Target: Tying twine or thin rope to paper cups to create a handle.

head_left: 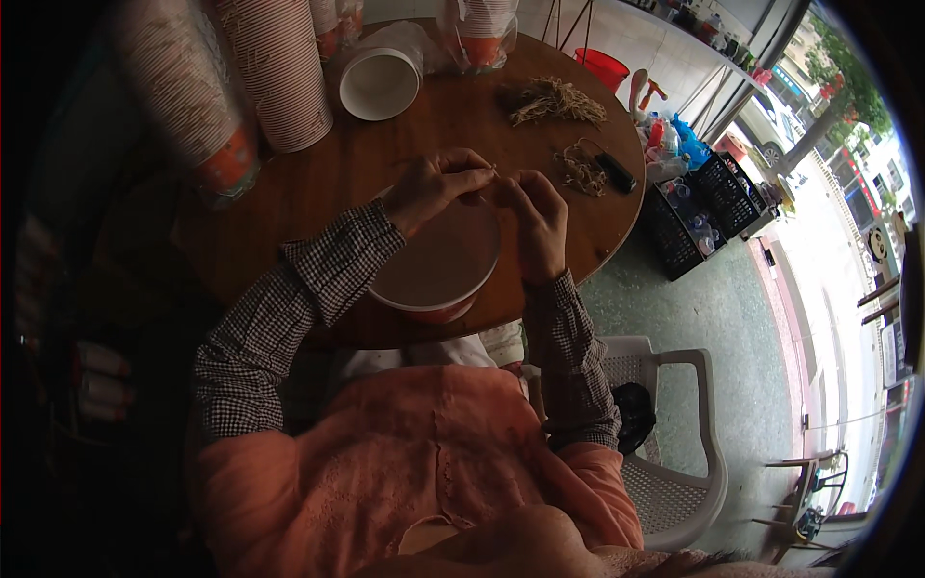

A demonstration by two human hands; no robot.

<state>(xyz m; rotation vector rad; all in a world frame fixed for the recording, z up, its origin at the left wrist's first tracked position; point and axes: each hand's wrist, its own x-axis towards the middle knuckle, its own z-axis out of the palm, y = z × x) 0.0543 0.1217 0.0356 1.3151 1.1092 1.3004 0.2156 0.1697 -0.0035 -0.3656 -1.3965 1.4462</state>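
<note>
Both hands meet over the far rim of a paper bowl standing at the near edge of the round wooden table: the left hand sits at the bowl's 11 o'clock, the right hand at its 2 o'clock. The fingers of each hand are pinched closed on a thin string stretched between them just above the rim. A pile of strings lies at 1 o'clock from the hands, and stacked cups stand at 10 o'clock.
</note>
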